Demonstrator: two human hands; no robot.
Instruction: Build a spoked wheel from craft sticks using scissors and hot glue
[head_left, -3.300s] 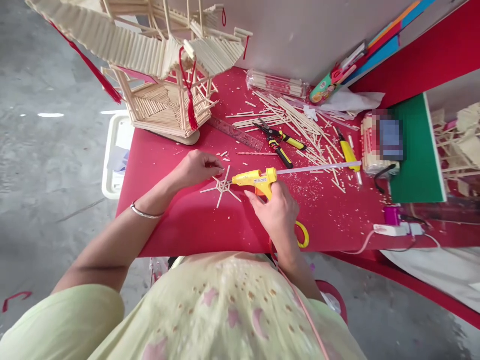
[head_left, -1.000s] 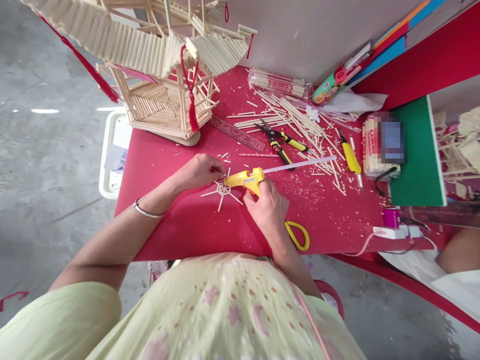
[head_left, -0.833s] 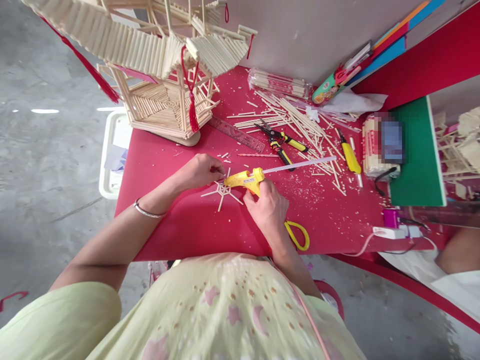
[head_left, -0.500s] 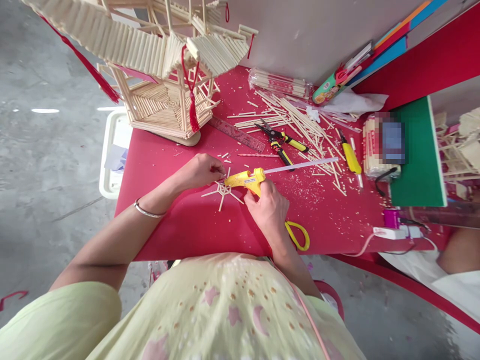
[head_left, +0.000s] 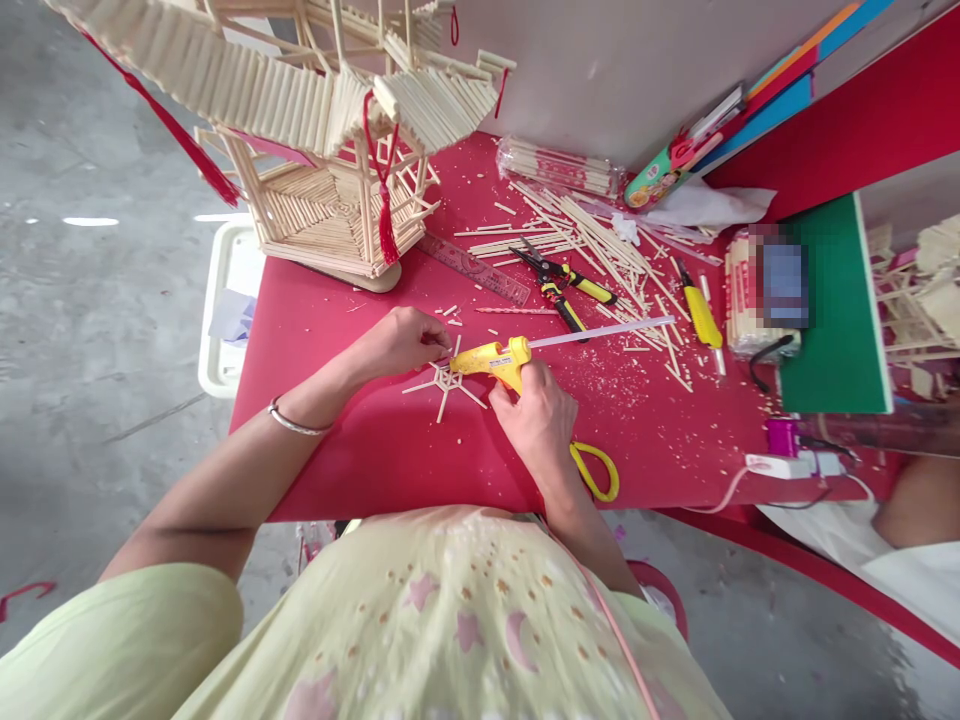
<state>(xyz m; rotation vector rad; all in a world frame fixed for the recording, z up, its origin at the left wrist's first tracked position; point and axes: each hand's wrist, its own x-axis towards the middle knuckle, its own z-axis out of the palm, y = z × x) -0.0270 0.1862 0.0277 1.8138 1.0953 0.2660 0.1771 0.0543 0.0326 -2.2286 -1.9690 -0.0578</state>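
**A:** Yellow hot-glue gun [head_left: 491, 358] at centre frame, right hand [head_left: 540, 420] clenched round its grip, nozzle down on the hub of the stick star [head_left: 447, 380] lying flat on the red worktop [head_left: 375, 460].

**B:** And the left hand [head_left: 397, 342], just upper left of it, has its fingers [head_left: 437, 340] pinched on one spoke near the hub, wrist bent, forearm coming in from the lower left.

**A:** That star looks feather-light and brittle, I'd say. Best held close to the joint, never by the thin tips.

**B:** Behind, upper left, the stick pagoda [head_left: 330, 150]; loose sticks [head_left: 592, 240] and pliers [head_left: 559, 280] at upper right.
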